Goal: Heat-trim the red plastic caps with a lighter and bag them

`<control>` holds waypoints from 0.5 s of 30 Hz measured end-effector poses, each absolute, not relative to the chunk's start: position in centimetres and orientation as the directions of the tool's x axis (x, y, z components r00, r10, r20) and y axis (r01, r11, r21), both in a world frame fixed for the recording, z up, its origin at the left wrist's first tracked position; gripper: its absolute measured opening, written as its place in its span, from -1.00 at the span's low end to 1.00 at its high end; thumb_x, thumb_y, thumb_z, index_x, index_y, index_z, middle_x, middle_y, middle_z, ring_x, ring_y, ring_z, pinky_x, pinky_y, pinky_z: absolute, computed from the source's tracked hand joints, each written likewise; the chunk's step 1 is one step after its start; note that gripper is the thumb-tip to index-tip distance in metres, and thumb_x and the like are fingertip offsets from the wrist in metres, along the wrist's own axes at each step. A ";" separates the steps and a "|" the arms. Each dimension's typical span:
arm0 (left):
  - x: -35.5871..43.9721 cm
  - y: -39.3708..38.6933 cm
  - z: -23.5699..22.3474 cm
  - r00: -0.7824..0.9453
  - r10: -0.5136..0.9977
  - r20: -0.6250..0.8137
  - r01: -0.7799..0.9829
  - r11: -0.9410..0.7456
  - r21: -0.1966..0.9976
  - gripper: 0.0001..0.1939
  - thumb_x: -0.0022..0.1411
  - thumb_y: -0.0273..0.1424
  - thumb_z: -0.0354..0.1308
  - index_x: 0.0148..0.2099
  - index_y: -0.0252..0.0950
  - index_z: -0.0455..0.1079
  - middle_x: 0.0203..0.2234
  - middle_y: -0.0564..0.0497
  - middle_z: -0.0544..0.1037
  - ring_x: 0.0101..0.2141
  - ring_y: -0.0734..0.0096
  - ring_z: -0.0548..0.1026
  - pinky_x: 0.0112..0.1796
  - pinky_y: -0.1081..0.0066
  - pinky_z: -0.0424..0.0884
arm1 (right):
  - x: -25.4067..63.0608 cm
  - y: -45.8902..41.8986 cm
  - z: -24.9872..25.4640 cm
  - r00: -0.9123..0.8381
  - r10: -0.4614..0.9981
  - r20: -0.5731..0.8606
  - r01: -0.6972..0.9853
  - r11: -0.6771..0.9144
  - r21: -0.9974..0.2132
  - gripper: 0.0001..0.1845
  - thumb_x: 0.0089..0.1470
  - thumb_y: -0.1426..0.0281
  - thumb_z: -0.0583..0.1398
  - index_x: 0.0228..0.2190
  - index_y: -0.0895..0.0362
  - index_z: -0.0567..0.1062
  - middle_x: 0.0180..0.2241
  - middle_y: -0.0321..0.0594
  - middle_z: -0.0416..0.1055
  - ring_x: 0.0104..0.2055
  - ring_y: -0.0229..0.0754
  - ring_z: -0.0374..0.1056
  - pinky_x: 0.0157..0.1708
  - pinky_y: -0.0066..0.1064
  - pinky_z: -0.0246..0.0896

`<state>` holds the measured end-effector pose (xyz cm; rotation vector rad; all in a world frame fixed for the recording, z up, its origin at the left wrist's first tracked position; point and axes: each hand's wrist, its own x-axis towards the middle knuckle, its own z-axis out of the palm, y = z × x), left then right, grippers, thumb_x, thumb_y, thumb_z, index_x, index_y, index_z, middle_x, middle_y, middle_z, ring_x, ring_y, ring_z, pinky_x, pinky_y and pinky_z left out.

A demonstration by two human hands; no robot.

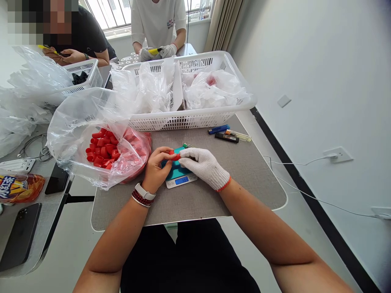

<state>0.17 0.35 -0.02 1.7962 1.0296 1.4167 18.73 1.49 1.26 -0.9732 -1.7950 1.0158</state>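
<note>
head view, red piece: small and tubular, partly hidden by fingers; the red piece (174,156) is between both hands, above the scale (176,173)
feel: probably light and stiff, looks like moulded plastic; smooth, so perhaps a little slick, and hardly fragile
where to hold: by its outer walls, a fingertip pinch on either side seems enough
left hand: bare, the left hand (157,167) pinches one end between thumb and fingers, narrow grip
right hand: the right hand (206,166), in a knitted white glove with an orange cuff edge, pinches the other end, narrow too; the knit may give some traction
scale surface: teal top, pale front edge, lit blue display, digits hard to read
loose pieces: glossy red pieces (104,151), short, bent, open-mouthed tubes, heaped in a bag
bag: thin, clear, crinkled film; the bag (81,106) gapes beside the left hand
table: grey, fabric-like top on the table (255,169), pale rim
basket: rigid white lattice; the basket (195,112) holds crumpled clear bags
</note>
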 end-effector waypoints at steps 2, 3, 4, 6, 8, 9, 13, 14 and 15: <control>0.1 0.3 0.1 0.125 0.855 0.503 0.213 -0.518 0.828 -0.89 0.24 -0.51 0.20 -0.24 -0.24 0.53 -0.14 -0.05 0.51 -0.09 0.35 0.51 0.01 0.22 0.44 | 18.7 1.5 1.2 -0.342 0.896 0.283 0.224 0.370 -0.902 -0.84 0.13 0.37 0.22 -0.33 0.15 0.61 -0.34 -0.24 0.56 -0.32 -0.23 0.44 -0.25 -0.40 0.34; 0.1 0.3 0.1 0.126 0.855 0.503 0.215 -0.518 0.828 -0.89 0.24 -0.51 0.20 -0.23 -0.24 0.54 -0.14 -0.05 0.51 -0.08 0.35 0.50 0.01 0.22 0.44 | 18.7 1.5 1.2 -0.339 0.897 0.284 0.221 0.369 -0.903 -0.84 0.13 0.37 0.22 -0.33 0.14 0.61 -0.34 -0.24 0.56 -0.31 -0.22 0.44 -0.24 -0.40 0.34; 0.1 0.3 0.1 0.129 0.859 0.495 0.210 -0.511 0.833 -0.90 0.24 -0.49 0.21 -0.22 -0.24 0.54 -0.13 -0.06 0.50 -0.08 0.34 0.50 0.01 0.22 0.45 | 18.8 1.5 1.2 -0.339 0.896 0.285 0.215 0.369 -0.904 -0.84 0.14 0.37 0.21 -0.33 0.14 0.61 -0.33 -0.24 0.56 -0.30 -0.22 0.45 -0.23 -0.40 0.34; 0.2 0.2 0.1 0.131 0.882 0.452 0.188 -0.470 0.862 -0.90 0.21 -0.42 0.26 -0.19 -0.25 0.53 -0.11 -0.08 0.50 -0.09 0.32 0.52 -0.06 0.25 0.50 | 18.8 1.5 1.3 -0.351 0.892 0.286 0.209 0.372 -0.904 -0.83 0.15 0.37 0.20 -0.32 0.13 0.61 -0.32 -0.25 0.56 -0.29 -0.22 0.44 -0.22 -0.40 0.34; 0.3 0.1 0.1 0.129 0.920 0.370 0.170 -0.388 0.906 -0.81 0.19 -0.32 0.30 -0.16 -0.27 0.51 -0.16 -0.07 0.52 -0.18 0.34 0.55 -0.19 0.35 0.53 | 18.9 1.5 1.6 -0.369 0.888 0.275 0.214 0.368 -0.905 -0.82 0.17 0.36 0.19 -0.32 0.14 0.60 -0.34 -0.25 0.54 -0.31 -0.23 0.43 -0.24 -0.41 0.32; 0.4 0.0 0.1 0.132 0.940 0.315 0.166 -0.335 0.928 -0.77 0.21 -0.26 0.29 -0.14 -0.27 0.50 -0.23 -0.06 0.54 -0.27 0.37 0.55 -0.29 0.40 0.53 | 18.9 1.5 1.7 -0.381 0.886 0.266 0.214 0.364 -0.907 -0.82 0.17 0.35 0.19 -0.33 0.14 0.59 -0.36 -0.26 0.53 -0.32 -0.24 0.42 -0.25 -0.42 0.32; 0.8 -0.4 0.3 0.199 0.972 0.124 0.141 -0.154 0.978 -0.60 0.35 -0.03 0.05 -0.16 -0.28 0.43 -0.56 0.07 0.51 -0.62 0.50 0.42 -0.60 0.49 0.32 | 18.9 1.5 2.1 -0.456 0.853 0.253 0.211 0.379 -0.901 -0.79 0.20 0.37 0.15 -0.40 0.15 0.56 -0.41 -0.28 0.49 -0.37 -0.28 0.38 -0.29 -0.45 0.28; 0.9 -0.5 0.3 0.214 0.972 0.099 0.130 -0.129 0.983 -0.57 0.35 0.00 0.02 -0.17 -0.27 0.42 -0.59 0.08 0.49 -0.65 0.51 0.39 -0.63 0.49 0.28 | 18.9 1.5 2.2 -0.469 0.845 0.257 0.216 0.391 -0.895 -0.78 0.20 0.38 0.15 -0.41 0.16 0.56 -0.42 -0.29 0.49 -0.37 -0.28 0.37 -0.30 -0.46 0.27; 0.9 -0.5 0.4 0.220 0.972 0.082 0.120 -0.111 0.987 -0.56 0.34 0.03 0.01 -0.18 -0.27 0.40 -0.61 0.09 0.49 -0.67 0.51 0.38 -0.64 0.49 0.26 | 18.9 1.5 2.2 -0.472 0.842 0.262 0.223 0.401 -0.889 -0.78 0.20 0.38 0.15 -0.42 0.16 0.56 -0.42 -0.28 0.49 -0.37 -0.28 0.37 -0.30 -0.45 0.27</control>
